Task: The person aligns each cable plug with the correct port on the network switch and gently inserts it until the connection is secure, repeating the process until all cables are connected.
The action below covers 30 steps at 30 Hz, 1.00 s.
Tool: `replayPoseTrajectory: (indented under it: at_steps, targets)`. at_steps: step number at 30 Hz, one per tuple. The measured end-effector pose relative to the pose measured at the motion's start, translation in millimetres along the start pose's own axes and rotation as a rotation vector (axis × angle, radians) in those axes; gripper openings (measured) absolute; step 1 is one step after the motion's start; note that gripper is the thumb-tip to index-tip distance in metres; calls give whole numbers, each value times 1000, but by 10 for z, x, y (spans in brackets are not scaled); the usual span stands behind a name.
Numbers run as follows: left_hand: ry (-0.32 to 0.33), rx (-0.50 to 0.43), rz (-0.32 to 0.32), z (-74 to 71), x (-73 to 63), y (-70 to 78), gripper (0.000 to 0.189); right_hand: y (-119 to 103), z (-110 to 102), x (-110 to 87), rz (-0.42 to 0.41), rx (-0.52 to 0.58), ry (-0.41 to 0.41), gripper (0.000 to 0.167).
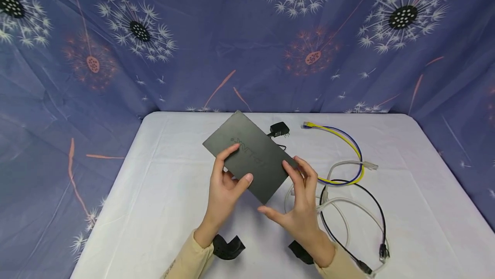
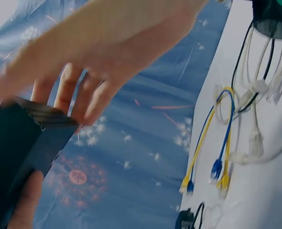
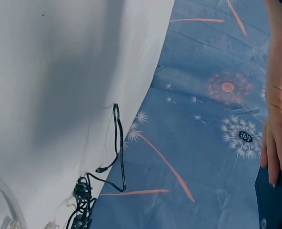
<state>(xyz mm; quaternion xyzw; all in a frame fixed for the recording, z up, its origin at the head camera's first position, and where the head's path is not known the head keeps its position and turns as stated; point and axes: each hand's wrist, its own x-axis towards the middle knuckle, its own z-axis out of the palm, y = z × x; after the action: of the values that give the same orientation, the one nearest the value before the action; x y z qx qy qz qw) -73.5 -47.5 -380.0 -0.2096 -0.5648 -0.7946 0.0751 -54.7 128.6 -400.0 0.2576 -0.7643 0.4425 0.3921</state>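
A flat black network switch (image 1: 255, 154) with a raised TP-LINK mark is held tilted above the table. My left hand (image 1: 224, 193) grips its near long side, with the thumb and a fingertip on the marked face. At the switch's right end, my right hand (image 1: 303, 206) touches the edge with its fingers, while its thumb stands apart by the near corner. Slotted vents on one end of the switch (image 2: 17, 148) show in the left wrist view, near the right hand (image 2: 98, 52). The left hand (image 3: 276, 129) lies along the switch (image 3: 274, 205) in the right wrist view.
A black power adapter (image 1: 279, 129) lies behind the switch, its cord partly hidden. To the right are yellow and blue network cables (image 1: 353, 145), with grey cables (image 1: 359, 203) and a black cable (image 1: 377, 199) nearer. A patterned curtain (image 1: 247, 55) surrounds the white table (image 1: 162, 163).
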Motion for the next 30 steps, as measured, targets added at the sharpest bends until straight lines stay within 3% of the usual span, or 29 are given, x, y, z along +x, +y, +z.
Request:
replayPoseTrajectory:
  at_steps: [10, 22, 26, 30]
  targets:
    - [-76, -10, -37, -187, 41, 26, 70, 113, -169, 78, 46, 14, -94, 83]
    - [-27, 104, -122, -390, 9, -3, 74, -12, -306, 399, 96, 118, -143, 62]
    - [-19, 103, -139, -477, 4, 8, 78, 118, -357, 401, 178, 129, -199, 52]
    - [-4, 118, -144, -555, -10, 32, 76, 395, -362, 333, 233, 90, -254, 62]
